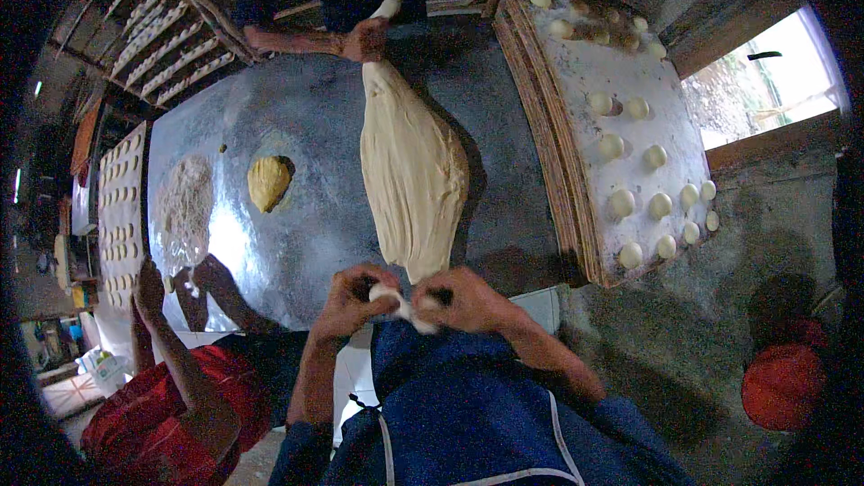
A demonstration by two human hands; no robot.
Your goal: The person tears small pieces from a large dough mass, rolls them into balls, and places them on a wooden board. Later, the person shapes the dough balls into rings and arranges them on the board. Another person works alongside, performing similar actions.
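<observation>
Presently, our left hand [355,300] and right hand [461,301] are pinching a dough piece [402,308] with their fingers. We are risking a tear if we are pulling unevenly.

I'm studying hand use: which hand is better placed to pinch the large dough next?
Probably the right hand: it's nearer the large dough than the left hand, though both hold a small pale piece.

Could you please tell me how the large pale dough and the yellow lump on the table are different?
The large pale dough is long and tapered, while the yellow lump is small and compact. The dough is cream-coloured; the lump is yellow. A co-worker's hand holds the dough near its far end, whereas no hand touches the lump. Both lie on the grey table.
</observation>
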